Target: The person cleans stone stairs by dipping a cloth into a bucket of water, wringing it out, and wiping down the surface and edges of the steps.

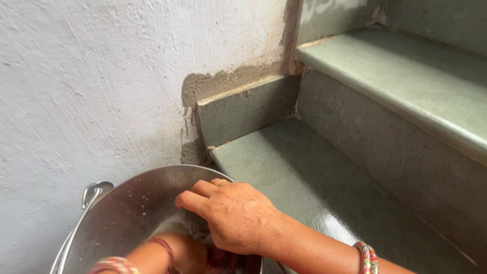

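A white plastered wall [76, 76] fills the view from 9 to 11 o'clock. Against it, at 7 o'clock, stands a steel bucket [132, 203] with its wire handle [91, 193] dropped to the wall side.

The left hand [188, 252] reaches down inside the bucket, low and blurred in wet, soapy-looking water. How far it is closed, or whether it grips anything, I cannot tell. A red thread sits on that wrist, with bangles further up the arm.

At 6 o'clock the right hand [236, 215] arches over the bucket's rim, knuckles up and fingers curled down and inward, half closed. Its fingertips and thumb are hidden, so I cannot tell if it has hold of anything. Just under its heel, inside the bucket, shows a dark reddish thing [223, 260], perhaps cloth.

From 5 to 1 o'clock rise the grey-green stone steps: the lower step [304, 172] beside the bucket, its near end shining wet, and the upper step [406, 76]. A rough cement patch [213, 83] marks the joint with the wall.

By my reading, the step in hand is working the reddish thing in the water. Bringing it out would call for a firm grip and a lift clear of the rim.

Count: one bucket, one handle, two hands, one ring [221, 181], one reddish thing and two steps.
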